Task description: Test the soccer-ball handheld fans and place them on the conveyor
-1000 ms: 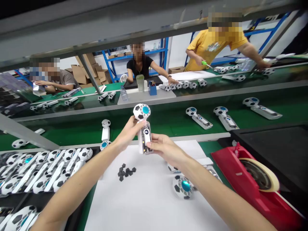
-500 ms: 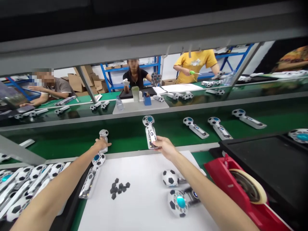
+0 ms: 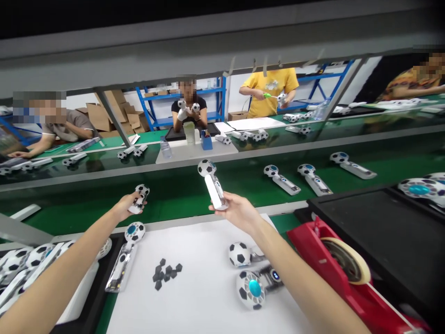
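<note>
Holding a white handheld fan (image 3: 212, 185) by the lower end of its handle, the right hand (image 3: 236, 211) is clamped on it above the far edge of the table (image 3: 208, 297). The fan's long axis runs away from the hand toward the green belt (image 3: 250, 183), ball-patterned head farthest. The left hand (image 3: 125, 207) is closed on a smaller fan (image 3: 138, 198) near the far left corner.
</note>
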Motion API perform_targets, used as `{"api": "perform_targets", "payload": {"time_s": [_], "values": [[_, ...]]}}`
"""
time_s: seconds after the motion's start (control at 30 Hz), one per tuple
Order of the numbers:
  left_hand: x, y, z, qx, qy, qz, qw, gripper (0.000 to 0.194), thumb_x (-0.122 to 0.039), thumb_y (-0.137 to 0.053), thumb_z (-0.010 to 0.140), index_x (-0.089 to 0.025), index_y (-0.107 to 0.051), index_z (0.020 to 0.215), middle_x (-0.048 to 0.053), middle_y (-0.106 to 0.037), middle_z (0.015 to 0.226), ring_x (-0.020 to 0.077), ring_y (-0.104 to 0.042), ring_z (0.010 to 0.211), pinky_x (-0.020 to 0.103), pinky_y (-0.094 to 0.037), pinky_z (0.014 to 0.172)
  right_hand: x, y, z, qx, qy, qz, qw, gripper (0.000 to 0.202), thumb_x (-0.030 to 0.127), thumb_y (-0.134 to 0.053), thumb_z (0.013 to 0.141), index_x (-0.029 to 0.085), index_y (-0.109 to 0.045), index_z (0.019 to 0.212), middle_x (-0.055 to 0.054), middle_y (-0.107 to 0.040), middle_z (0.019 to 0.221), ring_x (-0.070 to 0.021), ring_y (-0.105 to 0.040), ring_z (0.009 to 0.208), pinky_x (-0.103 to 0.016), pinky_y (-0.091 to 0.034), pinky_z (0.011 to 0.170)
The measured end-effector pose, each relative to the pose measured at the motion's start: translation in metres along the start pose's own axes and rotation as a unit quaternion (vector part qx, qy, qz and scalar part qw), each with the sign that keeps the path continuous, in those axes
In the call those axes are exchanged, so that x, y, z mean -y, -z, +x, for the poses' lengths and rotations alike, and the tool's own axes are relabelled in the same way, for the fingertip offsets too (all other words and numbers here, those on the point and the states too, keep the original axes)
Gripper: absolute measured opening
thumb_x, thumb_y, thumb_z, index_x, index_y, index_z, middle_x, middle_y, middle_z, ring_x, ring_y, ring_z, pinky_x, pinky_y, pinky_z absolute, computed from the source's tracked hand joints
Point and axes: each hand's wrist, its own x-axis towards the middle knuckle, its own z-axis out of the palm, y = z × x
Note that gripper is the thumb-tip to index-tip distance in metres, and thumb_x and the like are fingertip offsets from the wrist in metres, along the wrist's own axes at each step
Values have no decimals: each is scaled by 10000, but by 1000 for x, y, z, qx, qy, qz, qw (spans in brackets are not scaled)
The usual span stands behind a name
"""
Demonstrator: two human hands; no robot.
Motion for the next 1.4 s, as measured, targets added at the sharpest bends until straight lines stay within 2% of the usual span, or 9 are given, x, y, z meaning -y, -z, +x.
{"api": "perform_targets", "payload": {"time_s": [0.27, 0.5, 0.63, 0.73, 0.87, 1.0, 1.1, 1.27, 1.4], "values": [[-39, 0, -60, 112, -74, -168, 977, 336, -63, -524, 812, -34, -537, 1147, 215, -684, 1059, 133, -599, 606, 254, -532, 514, -14, 20, 31, -138, -10, -189, 972, 301, 414, -515, 1012, 131, -606, 1057, -11, -619, 837, -107, -586, 626, -244, -512, 568], [-70, -21, -143, 134, -174, -235, 947, 389, -78, -594, 796, -37, -594, 1183, 190, -664, 1227, 261, -670, 1055, 256, -606, 691, -11, 39, 76, -240, -23, -499, 832, 269, 321, -607, 973, 141, -615, 1172, -84, -638, 1153, -213, -649, 984, -404, -565, 842], [-64, -30, -183, 120, -219, -241, 938, 348, -151, -587, 804, -73, -655, 1137, 173, -664, 1265, 292, -662, 1121, 251, -625, 674, 3, 42, 50, -250, 11, -629, 736, 360, 284, -629, 953, 166, -570, 1288, -119, -498, 1408, -309, -501, 1269, -562, -422, 1048], [-47, -35, -199, 128, -243, -242, 931, 436, -127, -614, 752, -117, -643, 1187, 148, -662, 1277, 292, -683, 1076, 266, -636, 655, 11, 41, 0, -187, 34, -682, 706, 422, 257, -617, 949, 183, -531, 1355, -113, -468, 1450, -310, -438, 1337, -561, -337, 1121], [-17, -53, -209, 185, -262, -250, 914, 463, -146, -673, 763, -143, -590, 1219, 147, -628, 1303, 255, -713, 892, 295, -629, 617, 7, 43, -83, -54, 34, -697, 715, 411, 329, -643, 901, 235, -603, 1299, -60, -577, 1362, -245, -497, 1303, -397, -373, 1137], [7, -82, -219, 278, -260, -299, 875, 528, -127, -677, 778, -188, -517, 1277, 117, -609, 1240, 168, -642, 780, 316, -602, 626, -11, 40, -131, -110, 62, -673, 728, 463, 454, -485, 952, 181, -569, 1317, -152, -492, 1427, -354, -371, 1390, -559, -338, 1125], [21, -102, -232, 353, -244, -326, 842, 679, -103, -671, 780, -291, -413, 1379, 70, -577, 1175, 156, -591, 800, 294, -561, 599, -20, 14, -142, -125, 88, -589, 793, 455, 547, -456, 968, 276, -550, 1321, -98, -527, 1396, -323, -436, 1342, -550, -375, 1100], [44, -123, -254, 422, -239, -290, 825, 878, -166, -738, 776, -347, -245, 1479, 51, -577, 1038, 161, -583, 767, 296, -543, 596, -14, -49, -132, -17, 142, -381, 913, 607, 513, -507, 982, 307, -293, 1511, -86, -568, 1322, -255, -547, 1219, -478, -463, 1051], [57, -124, -262, 415, -265, -221, 842, 794, -265, -718, 850, -341, -249, 1486, 78, -573, 1135, 141, -609, 775, 296, -545, 682, -9, -75, -121, 107, 103, -268, 952, 452, 439, -589, 965, 277, -476, 1371, -69, -600, 1122, -184, -633, 841, -284, -577, 588]]}}
